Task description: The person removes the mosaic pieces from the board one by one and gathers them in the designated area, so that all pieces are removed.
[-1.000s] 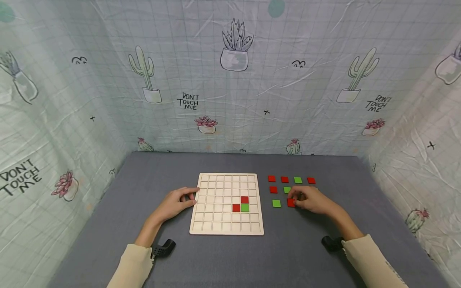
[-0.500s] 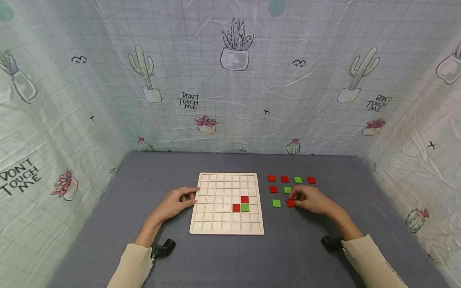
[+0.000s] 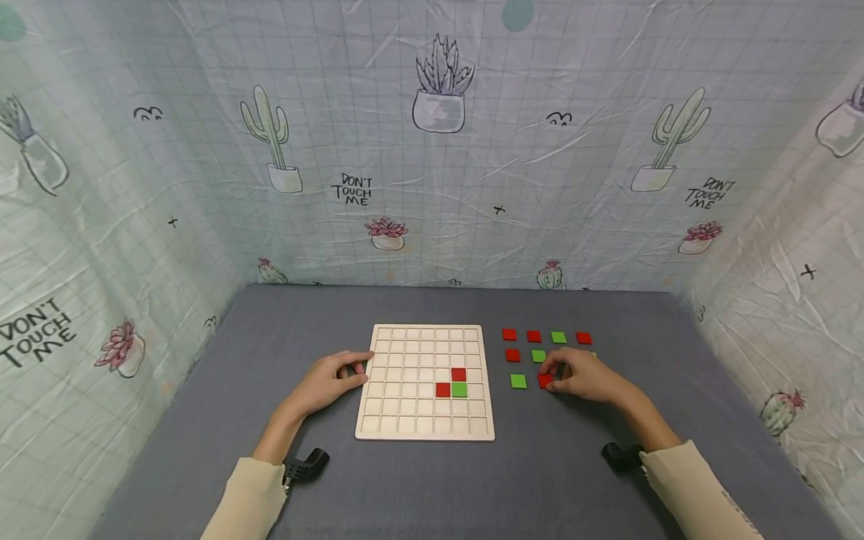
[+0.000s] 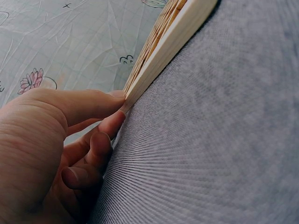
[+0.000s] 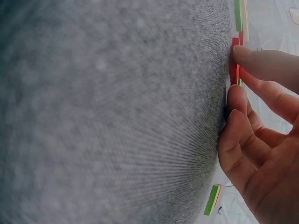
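Note:
A pale wooden grid board (image 3: 408,424) lies flat on the table. Along its left edge, the thumb and index fingertips of my left hand (image 3: 327,384) touch the rim, spread apart; the left wrist view shows the other fingers loosely bent below. To the right of the board, my right hand (image 3: 586,375) pinches a red square tile (image 3: 544,381) between thumb and index finger, low at the tabletop. In the right wrist view the thumb covers part of this red tile (image 5: 234,67). Seated in the grid are red tiles (image 3: 458,373) and a green tile (image 3: 459,390).
Loose tiles are laid out in rows right of the board, including a green tile (image 3: 517,382) beside the pinched one and a red tile (image 3: 583,338) behind the hand. Another green one is mostly hidden by the right hand. Patterned cloth (image 3: 499,247) walls surround the grey table (image 3: 432,495).
The red tile under my right fingertips has shifted and turned very slightly. My left hand and the board have stayed in place.

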Available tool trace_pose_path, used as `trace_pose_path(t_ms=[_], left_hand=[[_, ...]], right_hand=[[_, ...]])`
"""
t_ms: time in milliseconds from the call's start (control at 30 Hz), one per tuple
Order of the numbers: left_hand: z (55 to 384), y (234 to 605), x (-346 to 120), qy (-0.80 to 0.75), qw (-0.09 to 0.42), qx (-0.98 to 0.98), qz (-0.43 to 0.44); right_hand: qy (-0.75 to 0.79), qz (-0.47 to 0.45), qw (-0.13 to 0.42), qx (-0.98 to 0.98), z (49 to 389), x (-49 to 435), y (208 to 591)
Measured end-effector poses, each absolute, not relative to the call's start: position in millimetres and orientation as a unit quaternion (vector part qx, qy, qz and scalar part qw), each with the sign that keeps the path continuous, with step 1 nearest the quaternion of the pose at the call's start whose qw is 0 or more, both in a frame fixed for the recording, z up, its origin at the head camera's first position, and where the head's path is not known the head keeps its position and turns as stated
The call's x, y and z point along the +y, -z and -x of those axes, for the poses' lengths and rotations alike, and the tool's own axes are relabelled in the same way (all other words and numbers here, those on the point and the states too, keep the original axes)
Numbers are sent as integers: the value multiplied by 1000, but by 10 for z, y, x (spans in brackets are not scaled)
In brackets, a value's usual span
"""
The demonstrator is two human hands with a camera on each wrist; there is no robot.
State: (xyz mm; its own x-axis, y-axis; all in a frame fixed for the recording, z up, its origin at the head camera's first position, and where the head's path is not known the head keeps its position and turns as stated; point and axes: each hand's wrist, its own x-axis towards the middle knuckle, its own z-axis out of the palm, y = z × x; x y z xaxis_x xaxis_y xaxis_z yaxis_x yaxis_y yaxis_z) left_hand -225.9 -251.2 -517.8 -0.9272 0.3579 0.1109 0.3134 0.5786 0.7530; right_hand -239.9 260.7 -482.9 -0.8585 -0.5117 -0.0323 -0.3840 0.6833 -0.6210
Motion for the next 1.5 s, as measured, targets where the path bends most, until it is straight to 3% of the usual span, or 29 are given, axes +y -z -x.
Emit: trace_pose_path(t_ms=[1000, 1500], left_hand=[[2254, 5166, -2509, -416, 35, 890, -184], [2242, 5157, -2512, -421, 42, 888, -178]], right_hand=[[305, 269, 100, 908, 2459, 2563, 4689], [314, 318, 101, 889, 2563, 1895, 4584]])
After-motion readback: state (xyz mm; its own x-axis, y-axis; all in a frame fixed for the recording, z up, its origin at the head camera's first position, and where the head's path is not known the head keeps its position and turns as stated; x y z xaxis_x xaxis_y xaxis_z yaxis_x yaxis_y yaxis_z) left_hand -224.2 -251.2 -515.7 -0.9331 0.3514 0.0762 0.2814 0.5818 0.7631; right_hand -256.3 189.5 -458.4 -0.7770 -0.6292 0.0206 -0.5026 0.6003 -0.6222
